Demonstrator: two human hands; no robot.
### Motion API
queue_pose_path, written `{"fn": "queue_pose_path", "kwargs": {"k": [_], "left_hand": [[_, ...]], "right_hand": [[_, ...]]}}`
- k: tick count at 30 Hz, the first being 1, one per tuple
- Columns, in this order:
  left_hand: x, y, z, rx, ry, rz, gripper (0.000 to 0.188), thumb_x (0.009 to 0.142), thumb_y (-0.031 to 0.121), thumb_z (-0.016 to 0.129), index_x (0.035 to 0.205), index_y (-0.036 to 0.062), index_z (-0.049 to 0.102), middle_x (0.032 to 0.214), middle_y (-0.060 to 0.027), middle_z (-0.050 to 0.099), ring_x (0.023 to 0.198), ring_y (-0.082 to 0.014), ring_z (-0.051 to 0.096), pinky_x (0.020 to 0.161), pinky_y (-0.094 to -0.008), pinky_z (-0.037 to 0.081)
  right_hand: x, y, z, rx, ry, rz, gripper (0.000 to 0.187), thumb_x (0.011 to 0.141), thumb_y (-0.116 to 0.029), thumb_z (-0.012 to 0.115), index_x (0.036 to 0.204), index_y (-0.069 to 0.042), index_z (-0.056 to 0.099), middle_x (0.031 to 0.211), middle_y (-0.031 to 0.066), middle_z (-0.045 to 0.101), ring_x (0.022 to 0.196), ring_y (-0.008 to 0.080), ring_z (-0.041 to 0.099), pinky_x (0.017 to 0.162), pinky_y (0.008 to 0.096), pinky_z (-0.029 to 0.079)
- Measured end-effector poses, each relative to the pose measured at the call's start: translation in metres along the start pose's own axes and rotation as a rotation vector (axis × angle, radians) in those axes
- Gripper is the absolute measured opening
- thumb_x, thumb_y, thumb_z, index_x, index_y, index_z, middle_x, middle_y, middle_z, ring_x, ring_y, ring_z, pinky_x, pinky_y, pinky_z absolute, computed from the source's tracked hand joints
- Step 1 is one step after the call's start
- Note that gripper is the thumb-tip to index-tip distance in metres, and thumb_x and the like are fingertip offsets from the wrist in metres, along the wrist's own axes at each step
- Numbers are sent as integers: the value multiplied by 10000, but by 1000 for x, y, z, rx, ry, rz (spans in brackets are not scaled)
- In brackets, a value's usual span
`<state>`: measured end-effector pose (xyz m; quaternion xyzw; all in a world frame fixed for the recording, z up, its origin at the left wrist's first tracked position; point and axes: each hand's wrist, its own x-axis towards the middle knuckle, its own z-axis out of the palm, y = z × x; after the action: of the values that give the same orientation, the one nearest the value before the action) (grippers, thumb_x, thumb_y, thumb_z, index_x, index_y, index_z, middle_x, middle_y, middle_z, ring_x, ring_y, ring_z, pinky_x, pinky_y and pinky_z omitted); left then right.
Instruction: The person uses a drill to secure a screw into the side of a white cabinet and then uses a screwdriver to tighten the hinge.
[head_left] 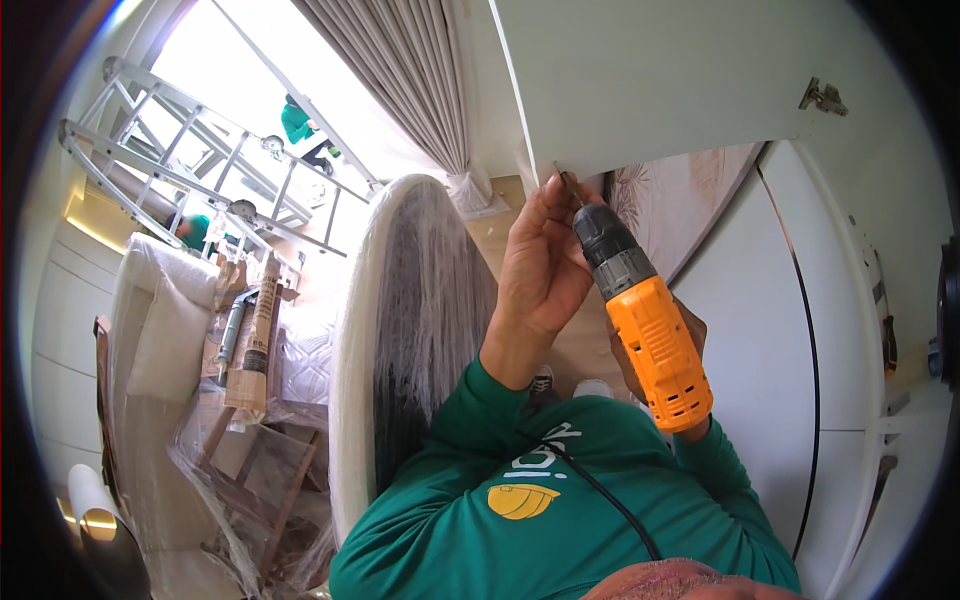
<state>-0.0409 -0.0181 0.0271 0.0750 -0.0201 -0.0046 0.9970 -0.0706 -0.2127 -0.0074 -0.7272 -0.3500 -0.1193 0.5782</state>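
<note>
My right hand (690, 322) grips an orange and black cordless drill (655, 340), mostly hidden behind its body. From the black chuck a thin bit (571, 186) points up toward the lower corner of a pale cabinet door (690, 90). My left hand (545, 262) is raised beside the chuck, thumb and fingers closed around the bit's tip at the door's edge. Whatever those fingers pinch there is too small to make out. Farther right on the door sits a metal hinge (825, 97).
Plastic-wrapped chairs (425, 290) stand at my left. Beyond them are a caulking gun (232, 335), a cardboard tube (262, 320) and an aluminium ladder (200, 180). Two people in green (297, 122) are farther off. White cabinet panels (760, 370) and an orange-handled screwdriver (889, 345) are at right.
</note>
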Motion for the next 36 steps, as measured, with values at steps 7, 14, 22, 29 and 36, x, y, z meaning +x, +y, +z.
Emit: {"fn": "queue_pose_path", "kwargs": {"k": [7,14,22,29,36], "left_hand": [[2,4,-2,-31,5,-125,233,1033,256,658,1164,63,647,1049,-145,718,1015,-268,716,912,-430,611],[1,0,6,-38,-3,-13,266,1020,199,651,1241,58,613,1151,-187,678,1026,-301,705,905,-476,600],[2,-1,1,-73,-33,-34,274,1016,185,656,1254,57,614,1155,-200,673,1006,-325,698,908,-471,597],[2,-2,2,-62,-34,-21,271,1017,191,659,1241,45,613,1152,-207,671,1004,-332,700,919,-479,600],[3,-1,3,-63,-27,-12,280,1016,195,660,1244,41,604,1162,-210,667,1016,-334,705,920,-485,605]], "right_hand": [[-2,4,1,-10,17,-23,272,872,-84,780,1099,9,660,970,78,685,777,175,676,673,279,529],[-6,11,0,-54,-10,-33,324,858,-149,810,1092,10,653,970,88,683,777,187,679,666,288,525],[-5,7,1,-43,-2,-36,306,876,-150,792,1096,8,651,965,85,684,766,186,673,661,291,528],[-5,3,2,-55,14,14,303,871,-145,790,1097,3,652,938,74,683,753,182,670,659,293,527],[-1,0,-1,-133,-1,-75,298,867,-150,798,1081,-4,651,931,81,671,745,198,672,649,299,524]]}}
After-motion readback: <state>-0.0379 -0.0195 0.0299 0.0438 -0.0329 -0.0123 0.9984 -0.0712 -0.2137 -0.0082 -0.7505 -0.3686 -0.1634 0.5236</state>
